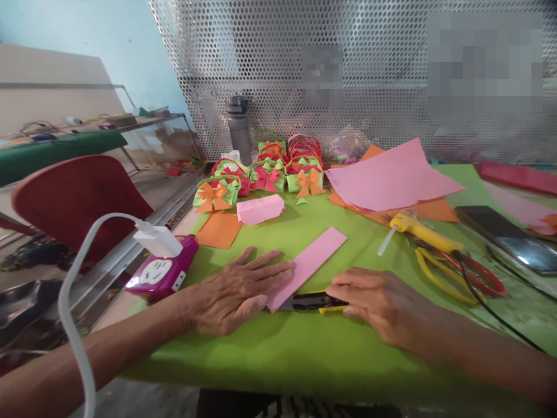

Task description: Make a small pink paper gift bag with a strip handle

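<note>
Pink paper strip [314,261] flat, slanted; cutter [310,301] by near end.

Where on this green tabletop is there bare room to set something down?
Bare tabletop shows between pink strip and glue gun, and along the near edge, below left hand and right hand. Crowded: the back, with small bags and pink sheets; the right, with glue gun and phone.

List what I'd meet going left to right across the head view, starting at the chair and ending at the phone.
Red chair → purple power socket → left hand → pink paper strip → right hand → phone.
</note>
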The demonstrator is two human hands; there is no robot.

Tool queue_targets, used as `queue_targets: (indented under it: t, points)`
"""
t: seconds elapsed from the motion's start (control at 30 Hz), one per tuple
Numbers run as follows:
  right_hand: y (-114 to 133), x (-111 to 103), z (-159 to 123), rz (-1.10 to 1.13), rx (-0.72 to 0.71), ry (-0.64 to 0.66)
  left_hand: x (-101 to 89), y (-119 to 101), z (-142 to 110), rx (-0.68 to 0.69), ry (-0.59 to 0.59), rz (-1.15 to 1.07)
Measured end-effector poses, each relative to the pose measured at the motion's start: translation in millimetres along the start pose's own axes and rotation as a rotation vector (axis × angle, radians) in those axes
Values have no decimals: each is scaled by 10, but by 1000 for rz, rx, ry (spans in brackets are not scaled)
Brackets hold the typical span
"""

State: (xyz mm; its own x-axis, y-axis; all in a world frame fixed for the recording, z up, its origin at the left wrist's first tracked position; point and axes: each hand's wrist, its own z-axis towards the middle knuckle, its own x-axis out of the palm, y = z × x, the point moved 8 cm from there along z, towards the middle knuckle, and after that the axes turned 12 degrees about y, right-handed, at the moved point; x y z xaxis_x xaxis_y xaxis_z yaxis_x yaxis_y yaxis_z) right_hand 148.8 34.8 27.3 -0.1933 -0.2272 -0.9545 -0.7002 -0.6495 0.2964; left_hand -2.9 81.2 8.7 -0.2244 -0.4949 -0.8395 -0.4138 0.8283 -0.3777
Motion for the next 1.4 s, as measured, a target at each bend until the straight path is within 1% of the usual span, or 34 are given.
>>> queue_targets:
  t: [0.2, 0.27, 0.37, 0.43, 0.5, 0.6, 0.7, 0.8, 0.87, 0.93, 1.0, 1.1, 1.17, 1.3, 1.4]
  points:
    - [172, 28, -86, 52, -28, 48, -15, -12, -2, 8, 1, -14]
    - [199, 6, -130, 49, -27, 22, -17, -9, -2, 3, 4, 0]
    - [171, -96, -222, 19, -13, -66, -12, -4, 0, 7, -3, 44]
    - [124, -183, -287, -8, 7, -129, -10, -6, 11, 12, -27, 80]
    - [70, -242, -331, -26, 32, -156, -28, -13, 38, -7, -79, 119]
    - [2, -298, -359, -28, 63, -174, -88, -57, 114, -100, -173, 176]
    - [-99, -388, -373, -47, 135, -228, -166, -188, 232, -165, -250, 201]
    - [-278, -539, -368, -131, 242, -292, -203, -324, 395, -149, -250, 233]
    - [-456, -654, -332, -193, 325, -315, -218, -339, 503, -143, -230, 277]
    - [-676, -750, -253, -234, 417, -299, -238, -291, 592, -150, -215, 331]
    - [-901, -759, -102, -258, 484, -188, -267, -211, 655, -178, -216, 388]
    - [-1127, -769, 161, -280, 492, -134, -308, -120, 691, -238, -249, 460]
    - [-1242, -722, 354, -293, 486, -97, -318, -110, 688, -250, -284, 466]
    - [-1411, -590, 735, -335, 467, -34, -294, -107, 669, -209, -332, 388]
    - [-1491, -504, 1019, -364, 431, 15, -287, -54, 645, -194, -356, 328]
